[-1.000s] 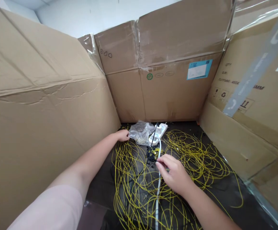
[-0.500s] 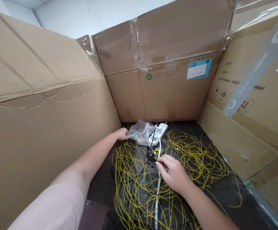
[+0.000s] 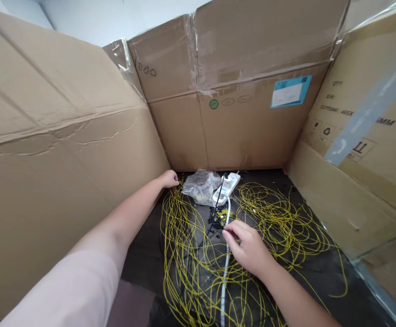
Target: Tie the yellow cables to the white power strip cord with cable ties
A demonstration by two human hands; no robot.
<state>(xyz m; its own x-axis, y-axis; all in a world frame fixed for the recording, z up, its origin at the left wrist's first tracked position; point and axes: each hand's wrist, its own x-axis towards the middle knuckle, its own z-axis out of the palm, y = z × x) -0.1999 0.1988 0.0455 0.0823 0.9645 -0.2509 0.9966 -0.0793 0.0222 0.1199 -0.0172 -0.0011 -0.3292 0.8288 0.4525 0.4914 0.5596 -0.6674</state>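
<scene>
Yellow wires (image 3: pixel 173 213) lie loose across my worktop (image 3: pixel 141 261), black pieces (image 3: pixel 214 223) heaped among them; plenty seems left. My left fingers (image 3: pixel 173 178) curl at the wires' far end, right fingers (image 3: pixel 232 225) beside the heap; I can't tell whether either grips.

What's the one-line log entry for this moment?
left hand: at far end of yellow wires, grip unclear | right hand: fingertips at white cord, near black pieces, grip unclear | beyond: plastic bag, power strip

Cardboard (image 3: pixel 64 181) on three sides
The back panel (image 3: pixel 173 127) bears a blue-and-white label (image 3: pixel 291 92); grey tape (image 3: pixel 373 102) crosses the right panel (image 3: pixel 358 195).
</scene>
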